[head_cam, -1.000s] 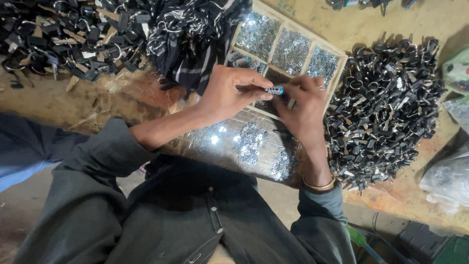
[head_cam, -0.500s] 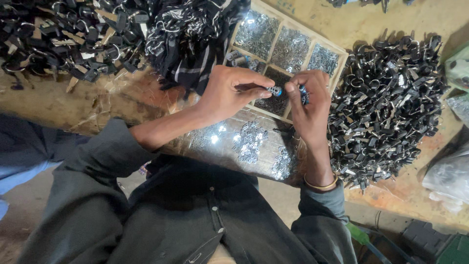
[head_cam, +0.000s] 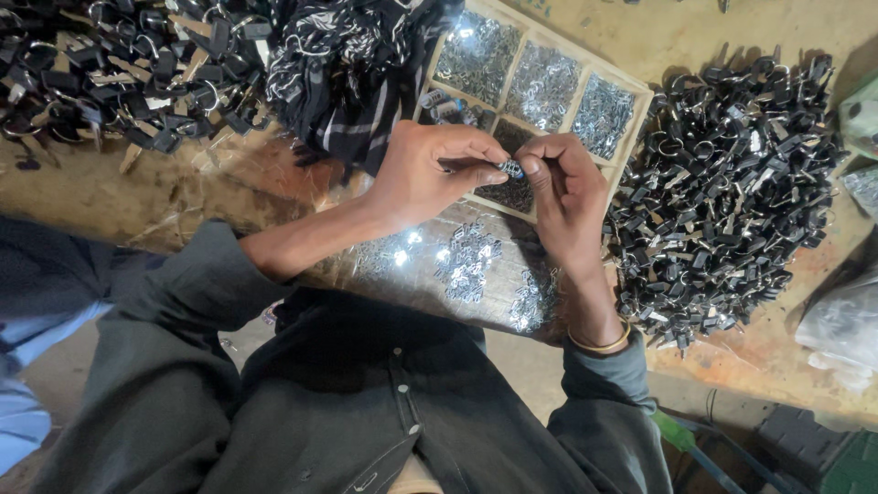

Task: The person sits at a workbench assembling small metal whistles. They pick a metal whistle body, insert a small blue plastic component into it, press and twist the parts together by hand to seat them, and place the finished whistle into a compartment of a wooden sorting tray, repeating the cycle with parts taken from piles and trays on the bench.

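My left hand (head_cam: 430,174) and my right hand (head_cam: 565,197) meet above the near edge of a wooden compartment tray (head_cam: 631,96). Between their fingertips they pinch one small metal piece with a blue part (head_cam: 508,168). The tray's compartments hold several heaps of small shiny metal parts (head_cam: 541,84). Loose silver parts (head_cam: 466,265) lie on a clear plastic sheet just below my hands. A gold bangle (head_cam: 599,345) circles my right wrist.
A big heap of black-and-silver key-like pieces (head_cam: 732,192) lies to the right. Another heap with rings (head_cam: 119,73) fills the top left. A dark striped cloth (head_cam: 352,64) lies beside the tray. Plastic bags (head_cam: 846,320) sit at the right edge.
Both hands have shifted slightly lower and closer over the tray edge, still working the same small piece between the fingertips.
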Tool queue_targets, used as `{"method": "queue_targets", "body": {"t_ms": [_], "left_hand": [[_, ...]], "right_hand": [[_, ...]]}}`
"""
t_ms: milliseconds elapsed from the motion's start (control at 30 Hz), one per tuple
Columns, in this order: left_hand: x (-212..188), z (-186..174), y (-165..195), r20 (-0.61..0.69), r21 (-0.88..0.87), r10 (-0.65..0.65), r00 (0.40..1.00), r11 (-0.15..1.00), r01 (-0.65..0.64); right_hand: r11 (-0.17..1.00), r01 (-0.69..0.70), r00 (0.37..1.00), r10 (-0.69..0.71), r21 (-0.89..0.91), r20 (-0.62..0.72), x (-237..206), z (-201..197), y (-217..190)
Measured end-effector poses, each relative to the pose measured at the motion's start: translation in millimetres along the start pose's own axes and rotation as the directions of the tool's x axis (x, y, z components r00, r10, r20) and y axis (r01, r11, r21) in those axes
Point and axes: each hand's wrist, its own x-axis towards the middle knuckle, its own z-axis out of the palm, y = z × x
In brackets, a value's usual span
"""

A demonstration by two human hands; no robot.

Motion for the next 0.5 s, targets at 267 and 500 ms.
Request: {"method": "queue_targets", "body": {"t_ms": [267,500], "left_hand": [[-0.9,-1.2,-5.4,0.013,-0.020,0.004,1.000,1.000,-0.004],[-1.5,-1.9,-3.7,-0.006,0.032,0.035,0.999,0.999,-0.035]], "right_hand": [[0.988,0.108,0.994,-0.110,-0.110,-0.009,3.1,3.5,-8.7],[0.975,0.146,0.989,-0.144,-0.170,0.025,2.8,-1.4,-9.7]]}}
